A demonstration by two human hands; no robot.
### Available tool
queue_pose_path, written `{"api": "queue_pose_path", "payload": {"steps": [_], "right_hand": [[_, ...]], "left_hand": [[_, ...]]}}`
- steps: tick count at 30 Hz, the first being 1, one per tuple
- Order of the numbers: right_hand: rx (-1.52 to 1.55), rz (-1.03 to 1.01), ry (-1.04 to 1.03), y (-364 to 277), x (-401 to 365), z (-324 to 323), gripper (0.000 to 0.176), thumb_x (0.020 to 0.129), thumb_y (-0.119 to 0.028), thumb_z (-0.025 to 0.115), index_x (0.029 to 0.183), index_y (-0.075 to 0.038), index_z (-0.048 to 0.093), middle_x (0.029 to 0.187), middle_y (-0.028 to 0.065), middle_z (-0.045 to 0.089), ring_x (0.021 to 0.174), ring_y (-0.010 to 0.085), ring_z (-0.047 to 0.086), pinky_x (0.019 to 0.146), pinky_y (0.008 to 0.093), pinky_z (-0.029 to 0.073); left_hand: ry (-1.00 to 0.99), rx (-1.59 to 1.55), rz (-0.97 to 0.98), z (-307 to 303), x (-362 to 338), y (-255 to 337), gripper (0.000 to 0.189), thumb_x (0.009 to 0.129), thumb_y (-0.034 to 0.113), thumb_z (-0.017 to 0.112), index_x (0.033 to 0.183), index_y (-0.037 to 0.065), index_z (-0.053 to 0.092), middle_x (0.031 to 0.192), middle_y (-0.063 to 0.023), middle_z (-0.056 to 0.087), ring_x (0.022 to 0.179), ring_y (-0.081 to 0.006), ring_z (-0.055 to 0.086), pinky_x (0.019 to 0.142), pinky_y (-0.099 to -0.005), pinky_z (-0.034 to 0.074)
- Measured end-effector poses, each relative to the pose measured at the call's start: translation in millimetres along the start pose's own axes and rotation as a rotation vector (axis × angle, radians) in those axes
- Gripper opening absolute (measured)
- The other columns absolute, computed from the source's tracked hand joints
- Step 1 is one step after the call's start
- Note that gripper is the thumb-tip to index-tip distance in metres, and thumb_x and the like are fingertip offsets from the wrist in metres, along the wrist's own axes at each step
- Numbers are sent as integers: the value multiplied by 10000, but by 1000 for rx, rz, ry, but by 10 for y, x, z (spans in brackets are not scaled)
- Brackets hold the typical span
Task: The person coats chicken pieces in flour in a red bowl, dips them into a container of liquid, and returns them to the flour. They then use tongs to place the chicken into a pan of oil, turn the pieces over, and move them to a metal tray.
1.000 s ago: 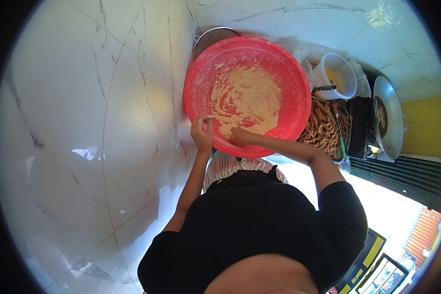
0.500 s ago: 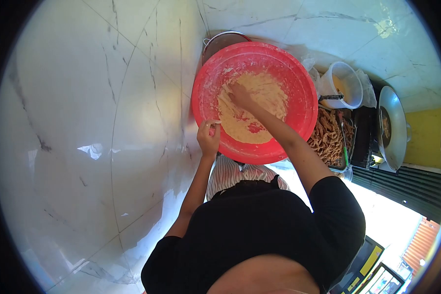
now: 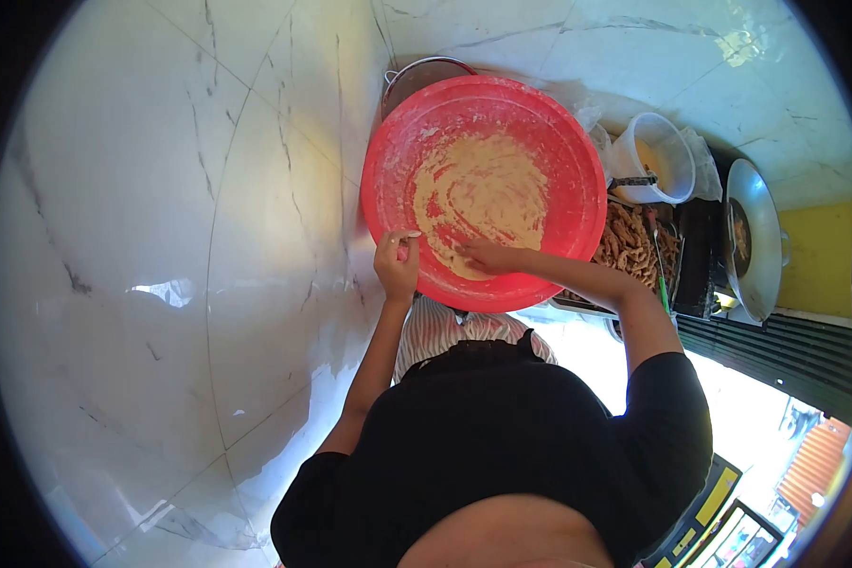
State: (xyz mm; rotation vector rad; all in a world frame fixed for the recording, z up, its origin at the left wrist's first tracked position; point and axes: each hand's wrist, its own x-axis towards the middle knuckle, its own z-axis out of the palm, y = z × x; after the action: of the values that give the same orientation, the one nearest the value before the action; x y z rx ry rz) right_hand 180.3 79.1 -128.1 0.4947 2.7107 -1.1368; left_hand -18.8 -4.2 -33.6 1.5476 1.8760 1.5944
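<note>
A large red plastic basin (image 3: 577, 161) sits on the floor in front of me, holding pale yellow dough (image 3: 488, 194) smeared across its bottom. My left hand (image 3: 398, 262) grips the basin's near rim. My right hand (image 3: 488, 256) is inside the basin, fingers pressed into the near edge of the dough.
White marble floor tiles (image 3: 161, 237) surround the basin. A metal pot (image 3: 417, 76) peeks out behind it. To the right stand a white bucket (image 3: 655, 156), a tray of fried strips (image 3: 634, 246) and a metal wok (image 3: 753, 237) on a dark stove.
My right hand has swept from the far side of the dough back to the near edge of the basin. My left hand stays on the rim.
</note>
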Motion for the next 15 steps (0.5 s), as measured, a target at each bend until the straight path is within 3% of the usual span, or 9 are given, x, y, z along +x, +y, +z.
{"api": "queue_pose_path", "payload": {"steps": [2, 3, 5, 8, 9, 11, 12, 14, 15], "right_hand": [[-67, 274, -79, -162, -137, 95, 596, 844, -287, 478, 1313, 26, 282, 1283, 281, 340, 1172, 387, 382, 989, 407, 316], [-66, 279, -73, -245, -149, 80, 596, 844, -287, 478, 1313, 26, 282, 1283, 281, 340, 1172, 387, 382, 989, 407, 316], [166, 544, -157, -418, -85, 37, 692, 821, -380, 505, 1296, 60, 260, 1308, 303, 280, 1168, 414, 370, 975, 417, 328], [73, 483, -139, -292, 13, 201, 577, 828, -334, 505, 1226, 61, 370, 1158, 262, 448, 994, 348, 509, 868, 408, 409], [73, 485, -136, -382, 15, 59, 577, 828, -334, 505, 1226, 61, 370, 1158, 262, 448, 994, 348, 509, 868, 408, 409], [337, 556, -428, -670, -8, -467, 410, 758, -330, 590, 926, 44, 573, 889, 177, 592, 783, 259, 584, 638, 378, 458], [340, 557, -426, -588, -29, -493, 410, 758, -330, 590, 926, 44, 573, 889, 177, 592, 783, 259, 584, 638, 378, 458], [382, 457, -95, -361, -130, -520, 363, 712, -327, 639, 768, 29, 600, 697, 103, 589, 622, 191, 554, 516, 341, 422], [395, 456, -82, -255, -170, -599, 411, 695, -340, 656, 853, 34, 595, 719, 107, 594, 632, 187, 553, 526, 332, 426]], "left_hand": [[30, -4, 2, 18, -4, -1, 115, 719, -32, 573, 792, 46, 616, 715, -81, 564, 642, -202, 562, 574, -286, 438], [26, -7, 7, 24, -4, 8, 115, 719, -32, 573, 792, 46, 616, 715, -81, 564, 642, -202, 562, 574, -286, 438], [60, -44, 6, 0, -2, 20, 115, 718, -32, 575, 789, 46, 620, 711, -78, 562, 636, -195, 559, 568, -286, 433], [43, -40, 0, -21, -6, -14, 115, 719, -27, 578, 790, 50, 624, 709, -76, 563, 631, -187, 554, 563, -286, 428], [41, -41, 2, -23, 1, -12, 115, 719, -27, 578, 790, 50, 624, 709, -76, 563, 631, -187, 554, 563, -286, 428], [38, -29, 3, -25, 6, -4, 111, 719, -23, 581, 788, 52, 626, 709, -73, 564, 629, -184, 552, 566, -283, 428], [34, -31, 3, -25, 3, 0, 111, 719, -23, 581, 788, 52, 626, 709, -73, 564, 629, -184, 552, 566, -283, 428], [15, -16, 4, -34, 1, -13, 113, 718, -22, 583, 787, 56, 627, 711, -69, 567, 631, -182, 553, 565, -282, 427], [8, -16, 0, -41, 8, -12, 113, 718, -22, 583, 787, 56, 627, 711, -69, 567, 631, -182, 553, 565, -282, 427]]}}
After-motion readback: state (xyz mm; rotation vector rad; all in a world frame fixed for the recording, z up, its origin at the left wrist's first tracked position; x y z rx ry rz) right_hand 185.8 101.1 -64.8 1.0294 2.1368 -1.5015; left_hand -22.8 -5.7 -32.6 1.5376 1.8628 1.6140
